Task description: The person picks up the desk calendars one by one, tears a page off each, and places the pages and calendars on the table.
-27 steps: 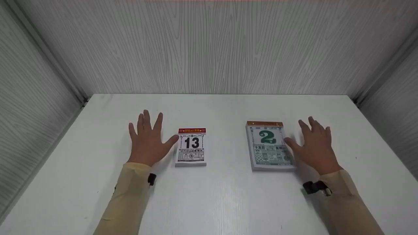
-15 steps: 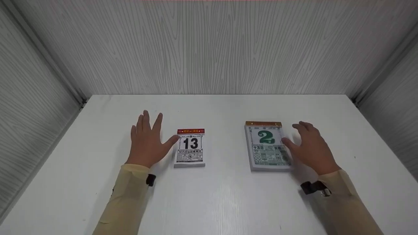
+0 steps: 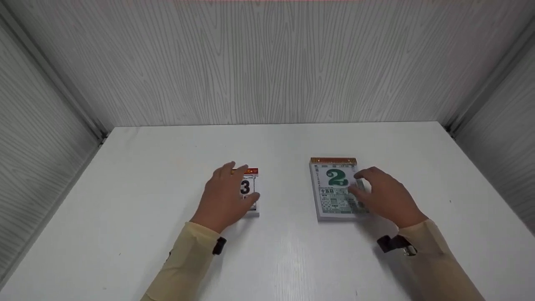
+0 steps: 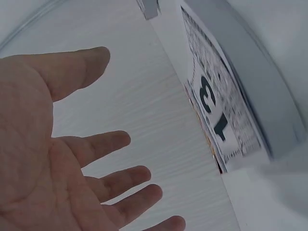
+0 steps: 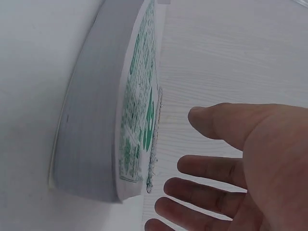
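My left hand (image 3: 223, 200) hovers over the left side of a small tear-off calendar (image 3: 251, 182) with a red header. Part of its black number is covered by the hand in the head view. In the left wrist view, the thumb and fingers are spread above the "13" page, apart from it. A thicker tear-off calendar (image 3: 330, 196) with a green 2 and an orange-brown header lies to the right. My right hand (image 3: 391, 198) is over its right edge, thumb and fingers slightly bent with a gap between them. The right wrist view shows nothing held there.
Both calendars lie flat, side by side, on a white table (image 3: 284, 259) with bare surface between them. A grey wood-grain panel (image 3: 267, 62) rises behind the table, and similar panels stand at both sides.
The left hand has moved right, from beside the small calendar to over it. The right hand has shifted left over the larger calendar's edge, its fingers drawing nearer the thumb.
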